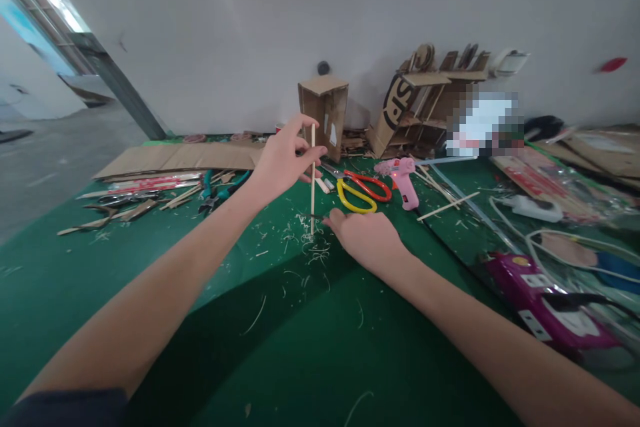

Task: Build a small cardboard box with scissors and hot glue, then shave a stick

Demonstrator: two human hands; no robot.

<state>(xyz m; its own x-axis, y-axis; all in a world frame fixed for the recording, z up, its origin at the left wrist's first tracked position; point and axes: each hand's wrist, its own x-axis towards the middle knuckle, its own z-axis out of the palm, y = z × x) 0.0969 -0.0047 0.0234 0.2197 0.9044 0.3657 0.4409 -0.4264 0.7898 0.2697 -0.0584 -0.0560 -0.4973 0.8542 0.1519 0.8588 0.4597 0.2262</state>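
Observation:
My left hand (286, 159) pinches a thin wooden stick (313, 194) near its top and holds it upright over the green table. Closed around a small dark blade (316, 216), my right hand (369, 239) keeps it against the lower part of the stick; most of this tool is hidden by my fingers. Pale curled shavings (316, 250) lie around the stick's lower end. Just behind my right hand are scissors (357, 195) with one yellow and one red handle.
A pink glue gun (403, 180) lies right of the scissors. Cardboard structures (325, 88) stand along the wall. Sticks, teal-handled pliers (209, 195) and a cardboard strip (180, 159) lie at left. A purple power strip (545, 300) with cables sits at right.

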